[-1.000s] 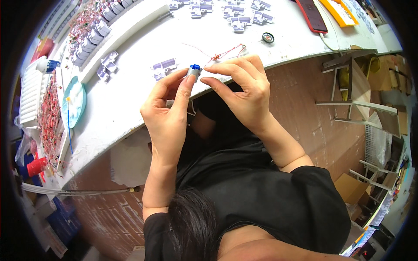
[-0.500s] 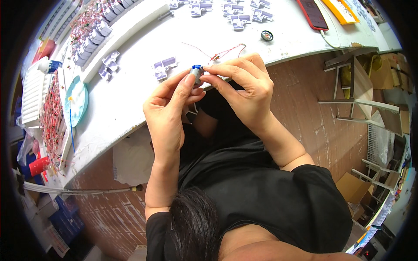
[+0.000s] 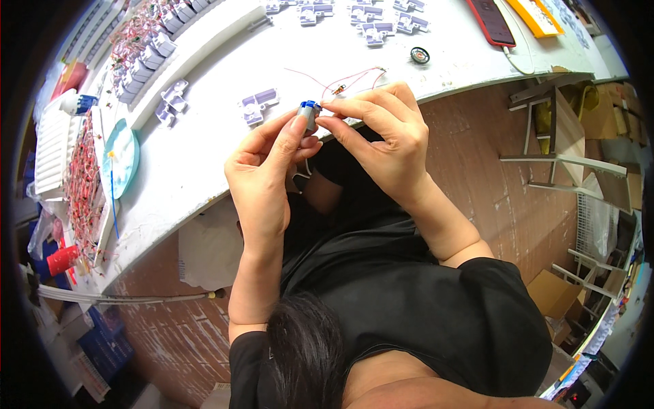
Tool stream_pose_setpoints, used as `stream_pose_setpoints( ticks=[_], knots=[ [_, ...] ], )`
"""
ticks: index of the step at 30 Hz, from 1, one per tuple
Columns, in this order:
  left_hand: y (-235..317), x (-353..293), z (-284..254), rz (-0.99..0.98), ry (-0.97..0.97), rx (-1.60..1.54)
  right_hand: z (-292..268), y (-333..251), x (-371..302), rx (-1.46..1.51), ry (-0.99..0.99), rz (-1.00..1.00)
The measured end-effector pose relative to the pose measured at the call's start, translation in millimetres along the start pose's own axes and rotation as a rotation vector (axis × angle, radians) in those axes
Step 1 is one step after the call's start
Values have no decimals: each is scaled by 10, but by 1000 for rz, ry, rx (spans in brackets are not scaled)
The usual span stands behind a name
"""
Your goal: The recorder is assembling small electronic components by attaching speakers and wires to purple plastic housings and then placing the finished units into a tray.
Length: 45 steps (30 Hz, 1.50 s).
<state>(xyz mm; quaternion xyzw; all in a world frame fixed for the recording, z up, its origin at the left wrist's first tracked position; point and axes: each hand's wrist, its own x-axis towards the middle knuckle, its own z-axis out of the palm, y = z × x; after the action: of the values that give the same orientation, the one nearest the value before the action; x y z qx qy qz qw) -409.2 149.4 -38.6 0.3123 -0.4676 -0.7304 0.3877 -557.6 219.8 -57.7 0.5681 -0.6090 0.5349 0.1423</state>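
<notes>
Between the thumb and fingers of my left hand [image 3: 262,167] is a small silver motor [image 3: 308,116] with a blue end cap, held up just off the table's near edge. My right hand [image 3: 392,140] is closed in a pinch against the blue end; what its fingertips grip is too small to make out. Beyond the fingers, thin red wires [image 3: 354,80] and a small copper-coloured part [image 3: 338,89] lie on the white table [image 3: 204,136]. A grey plastic housing [image 3: 258,105] rests to the left of the motor.
More grey housings [image 3: 376,33] lie at the back, near a small round speaker [image 3: 419,56], a red-cased phone [image 3: 492,24] and a yellow tray [image 3: 535,17]. To the left are wired housings [image 3: 143,65], a turquoise dish [image 3: 127,160] and a heap of red wires [image 3: 83,191].
Both hands keep nearly the same pose around the motor. The red wires and the copper-coloured part have shifted slightly.
</notes>
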Motion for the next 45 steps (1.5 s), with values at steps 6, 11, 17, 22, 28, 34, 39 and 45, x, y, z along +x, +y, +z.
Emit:
stream_pose_setpoints(
  ticks=[6, 11, 17, 22, 28, 34, 39, 45],
  knots=[
    [-10, -24, 29, 66, 15, 83, -10, -32, -7, -6, 7, -24],
    [13, -7, 3, 36, 2, 111, -64, 1, 27, 23, -33, -10],
    [37, 8, -14, 27, -37, 167, -103, 8, 46, 121, -86, 138],
    [49, 22, -32, 11, -59, 194, -169, -8, 75, 161, -172, 296],
    [97, 43, -66, -55, -73, 228, -215, 25, 106, 143, -148, 333],
    [138, 47, -72, -55, -97, 227, -230, 154, 248, 190, -322, -26],
    [228, 86, -107, 9, -101, 277, -147, 156, 313, 373, -415, 97],
    [413, 334, -519, 696, -73, 1173, -30, 396, 445, 189, -225, -1]
  ],
)
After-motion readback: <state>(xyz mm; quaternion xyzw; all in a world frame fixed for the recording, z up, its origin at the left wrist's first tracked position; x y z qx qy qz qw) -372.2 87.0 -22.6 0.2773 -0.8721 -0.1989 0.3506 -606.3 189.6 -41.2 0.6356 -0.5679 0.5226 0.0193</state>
